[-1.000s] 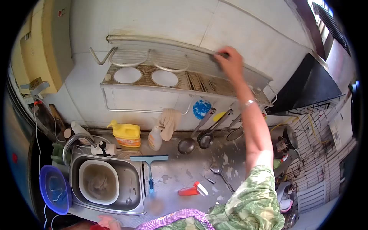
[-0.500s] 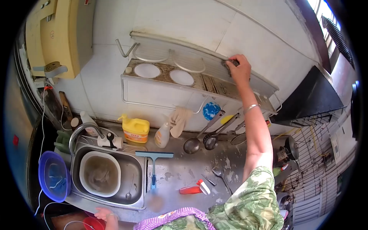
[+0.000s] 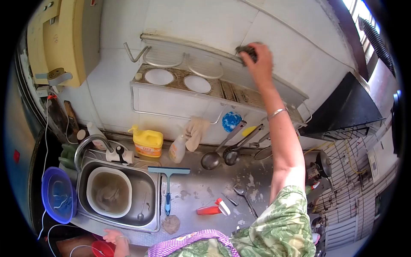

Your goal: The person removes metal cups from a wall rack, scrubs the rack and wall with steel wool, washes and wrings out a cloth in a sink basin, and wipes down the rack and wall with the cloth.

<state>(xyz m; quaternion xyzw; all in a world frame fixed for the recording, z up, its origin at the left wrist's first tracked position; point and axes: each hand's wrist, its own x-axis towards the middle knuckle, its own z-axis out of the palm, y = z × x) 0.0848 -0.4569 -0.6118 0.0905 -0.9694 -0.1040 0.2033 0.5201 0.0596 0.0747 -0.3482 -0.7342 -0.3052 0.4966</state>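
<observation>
My right hand (image 3: 259,60) is closed around a dark, steel-wool-like scouring pad (image 3: 247,55). It holds the pad at the top edge of a metal wall rack (image 3: 205,50), against the tiled wall. The rack's shelf is stained brown and has two round holes and wire loops. At the lower left, my left hand (image 3: 114,235) hangs low in front of the sink, its fingers apart and holding nothing. Close below it is a red container (image 3: 102,249), partly cut off by the frame's edge.
A white basin (image 3: 90,195) of murky water sits in the sink (image 3: 147,184), a blue tub (image 3: 48,192) beside it. Ladles (image 3: 210,161) hang under the rack. A squeegee (image 3: 168,186), a red spray head (image 3: 209,210) and a yellow jug (image 3: 147,141) are on the counter.
My right hand has moved up and to the left with the pad, from the rack's back panel to its top edge. My left hand stays low, and the view has shifted slightly.
</observation>
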